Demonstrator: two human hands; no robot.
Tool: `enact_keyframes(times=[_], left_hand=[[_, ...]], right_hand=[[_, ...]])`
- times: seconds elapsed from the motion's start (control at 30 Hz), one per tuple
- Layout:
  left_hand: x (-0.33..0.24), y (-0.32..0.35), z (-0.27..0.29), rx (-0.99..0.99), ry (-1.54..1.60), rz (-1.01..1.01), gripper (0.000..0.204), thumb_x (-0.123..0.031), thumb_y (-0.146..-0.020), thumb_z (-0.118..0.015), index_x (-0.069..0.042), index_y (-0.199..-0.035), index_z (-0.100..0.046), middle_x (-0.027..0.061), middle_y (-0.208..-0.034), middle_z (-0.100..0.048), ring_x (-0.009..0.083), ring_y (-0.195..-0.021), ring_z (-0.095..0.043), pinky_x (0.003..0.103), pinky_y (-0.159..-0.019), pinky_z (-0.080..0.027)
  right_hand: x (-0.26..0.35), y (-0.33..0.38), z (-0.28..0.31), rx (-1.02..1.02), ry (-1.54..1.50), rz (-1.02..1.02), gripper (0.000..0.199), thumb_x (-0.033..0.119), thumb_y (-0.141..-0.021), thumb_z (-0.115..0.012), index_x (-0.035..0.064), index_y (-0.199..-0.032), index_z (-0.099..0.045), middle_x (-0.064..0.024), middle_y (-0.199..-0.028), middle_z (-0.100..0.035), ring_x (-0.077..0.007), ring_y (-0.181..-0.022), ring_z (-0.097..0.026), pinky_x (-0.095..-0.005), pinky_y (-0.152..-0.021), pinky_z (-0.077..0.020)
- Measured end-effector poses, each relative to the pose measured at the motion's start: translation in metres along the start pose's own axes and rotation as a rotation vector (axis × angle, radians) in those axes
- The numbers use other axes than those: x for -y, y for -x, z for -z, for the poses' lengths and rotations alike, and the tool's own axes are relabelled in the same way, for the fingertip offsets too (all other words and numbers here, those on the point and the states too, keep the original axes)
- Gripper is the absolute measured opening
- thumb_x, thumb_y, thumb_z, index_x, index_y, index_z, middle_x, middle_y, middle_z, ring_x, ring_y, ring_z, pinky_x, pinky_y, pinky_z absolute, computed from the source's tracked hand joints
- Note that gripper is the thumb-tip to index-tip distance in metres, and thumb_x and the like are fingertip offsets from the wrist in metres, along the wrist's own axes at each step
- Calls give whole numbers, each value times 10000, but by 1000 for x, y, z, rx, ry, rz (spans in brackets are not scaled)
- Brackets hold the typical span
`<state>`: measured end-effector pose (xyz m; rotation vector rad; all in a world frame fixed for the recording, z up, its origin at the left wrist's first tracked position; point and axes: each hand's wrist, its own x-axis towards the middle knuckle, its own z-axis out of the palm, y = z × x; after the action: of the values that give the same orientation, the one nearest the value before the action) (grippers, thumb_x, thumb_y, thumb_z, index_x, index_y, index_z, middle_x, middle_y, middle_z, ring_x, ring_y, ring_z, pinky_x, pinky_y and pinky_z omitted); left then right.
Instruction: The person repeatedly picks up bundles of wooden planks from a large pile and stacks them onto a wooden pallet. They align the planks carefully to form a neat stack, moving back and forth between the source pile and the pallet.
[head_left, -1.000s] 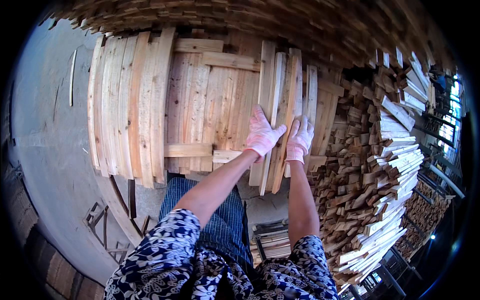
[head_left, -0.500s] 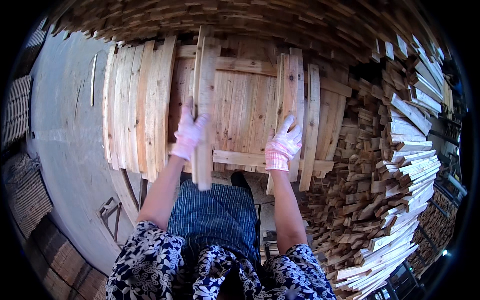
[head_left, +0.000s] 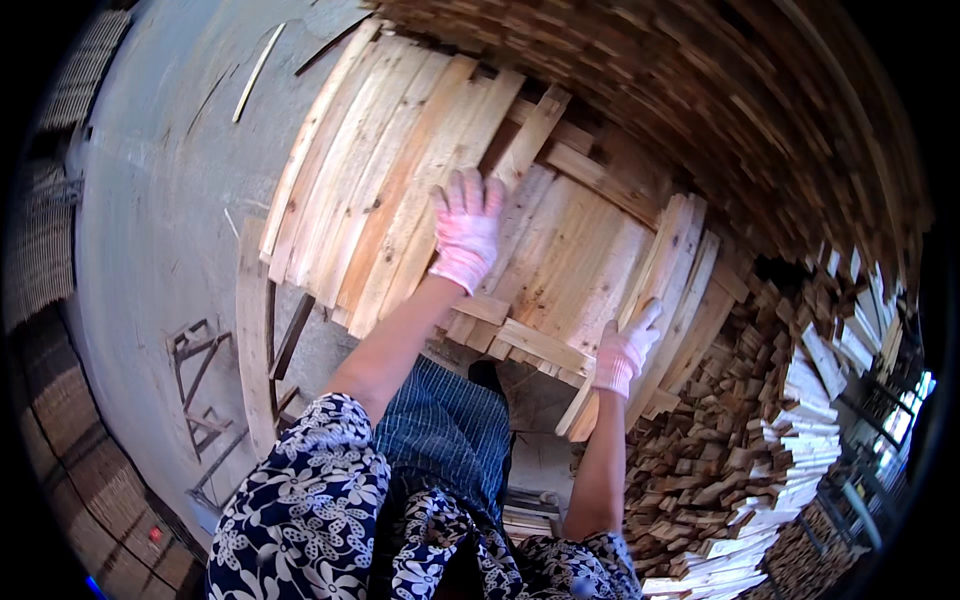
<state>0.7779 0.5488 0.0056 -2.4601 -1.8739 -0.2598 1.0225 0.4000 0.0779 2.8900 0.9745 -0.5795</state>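
L hand (head_left: 467, 230) gloved, approx flat, fingers extended, palm-down on/over plank (head_left: 533, 135) just R of board row (head_left: 385, 160). R hand (head_left: 622, 352), gloved, part-curled at narrow planks (head_left: 660, 270), R side of panel (head_left: 585, 265); can't tell if gripping. Planks' long axes run lower-L to upper-R, far ends upper-R.

Left fingers (head_left: 474, 188) on boards (head_left: 395, 180) — right fingers (head_left: 651, 311) on planks (head_left: 668, 250).
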Motion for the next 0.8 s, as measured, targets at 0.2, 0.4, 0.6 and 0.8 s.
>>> enact_keyframes(times=[0.2,0.4,0.6,0.8], left_hand=[[40,-10,40,392,219,153,794,-318,-841,-679,-97,-1543,-378,310,-1602,-297,508,-1519,-220,713,-1197,-132],[239,-64,77,37,429,160,393,-295,-909,-687,-21,-1187,-637,177,-1032,-684,314,-954,-647,428,-846,-552],[386,-19,13,562,536,656,553,-425,-987,-521,-52,-1394,-497,181,-1281,-554,323,-1202,-517,414,-1000,-455],[379,-46,9,619,312,680,726,-572,-1070,-330,-64,-1588,-364,213,-1612,-391,359,-1490,-378,407,-1203,-338]], right_hand=[[138,74,-11,159,-309,154,965,259,-928,-710,170,-1647,-74,-341,-1372,-431,-524,-1201,-564,-562,-1018,-485],[212,58,-77,69,-341,242,864,293,-956,-660,51,-1613,-155,-388,-1328,-460,-525,-1182,-561,-534,-1002,-486],[232,80,-85,124,-351,359,738,178,-958,-581,71,-1595,-223,-404,-1316,-453,-538,-1176,-561,-523,-996,-498],[111,33,-42,75,-317,389,715,154,-960,-598,171,-1603,-285,-320,-1315,-492,-416,-1071,-623,-497,-893,-558]])
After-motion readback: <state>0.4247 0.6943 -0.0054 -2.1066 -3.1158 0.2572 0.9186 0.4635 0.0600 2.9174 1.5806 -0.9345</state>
